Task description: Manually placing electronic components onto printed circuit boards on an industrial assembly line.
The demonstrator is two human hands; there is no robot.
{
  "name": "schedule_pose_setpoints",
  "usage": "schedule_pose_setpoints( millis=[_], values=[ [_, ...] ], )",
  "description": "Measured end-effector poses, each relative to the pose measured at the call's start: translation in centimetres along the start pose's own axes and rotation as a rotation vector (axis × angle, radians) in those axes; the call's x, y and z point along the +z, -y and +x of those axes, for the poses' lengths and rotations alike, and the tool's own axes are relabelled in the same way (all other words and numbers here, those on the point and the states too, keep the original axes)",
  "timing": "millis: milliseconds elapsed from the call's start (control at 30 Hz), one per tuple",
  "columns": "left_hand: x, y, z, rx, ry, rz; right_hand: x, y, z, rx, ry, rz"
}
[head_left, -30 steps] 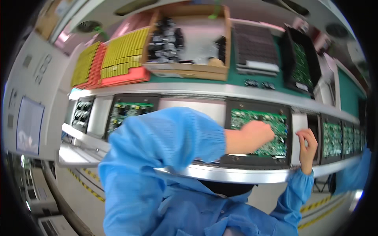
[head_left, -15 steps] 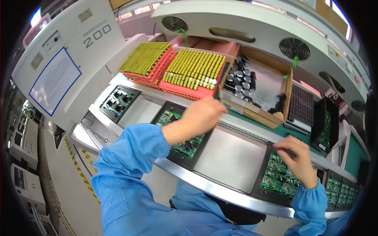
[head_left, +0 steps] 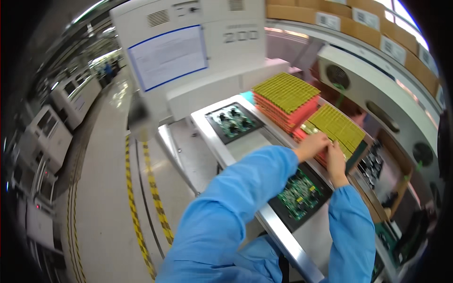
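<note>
Both hands are now sitting together at the near stack of yellow component trays (head_left: pixel 339 126); half a second ago the left hand was alone at that stack and the right hand was resting on a circuit board further right. View is also swinging left, bringing the floor and more of the white machine into frame.

Left hand (head_left: pixel 312 145) is reaching in from a blue sleeve (head_left: pixel 245 188), fingers curling onto the front edge of the near stack. Right hand (head_left: pixel 336 158) is just beside it, touching the same edge, fingers pointing up. Cannot tell whether either hand is actually pinching a tray or only resting on it; grip is hidden by the knuckles.

Near stack is sitting on red trays, at the back of the tabletop (head_left: pixel 250 141), right of a taller stack (head_left: pixel 285 94) of the same yellow-over-red trays. Green circuit board (head_left: pixel 299 194) in a black carrier is lying below the hands, near the metal front rail (head_left: pixel 283 236). Second board (head_left: pixel 231 121) is lying further left on the line, under the white machine housing (head_left: pixel 188 52). Cardboard box (head_left: pixel 377 165) with black parts is sitting right of the near stack. Yellow-black floor tape (head_left: pixel 137 207) is running along the aisle at left.
</note>
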State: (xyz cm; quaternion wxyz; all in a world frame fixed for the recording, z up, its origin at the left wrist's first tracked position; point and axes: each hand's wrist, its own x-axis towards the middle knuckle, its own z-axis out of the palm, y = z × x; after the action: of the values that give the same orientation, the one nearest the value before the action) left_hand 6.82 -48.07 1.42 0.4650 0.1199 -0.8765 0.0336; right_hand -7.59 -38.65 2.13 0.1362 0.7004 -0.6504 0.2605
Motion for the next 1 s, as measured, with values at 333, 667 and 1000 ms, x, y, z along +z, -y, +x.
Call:
schedule_pose_setpoints(
  millis=[333, 667, 1000],
  values=[
    [-0.3, -0.4, -1.5, -0.017, 0.033, 0.01, 0.7, 0.7, -1.2, -0.029, -0.13, -0.012],
    [-1.1, -0.6, -1.5, 0.024, 0.069, 0.075, -10.6, 2.7, -4.7, -0.128, -0.088, 0.338],
    [-0.7, -0.8, -0.4, 0.05, 0.065, -0.022, -27.7, -2.5, -22.3, 0.096, -0.175, 0.124]
  ],
)
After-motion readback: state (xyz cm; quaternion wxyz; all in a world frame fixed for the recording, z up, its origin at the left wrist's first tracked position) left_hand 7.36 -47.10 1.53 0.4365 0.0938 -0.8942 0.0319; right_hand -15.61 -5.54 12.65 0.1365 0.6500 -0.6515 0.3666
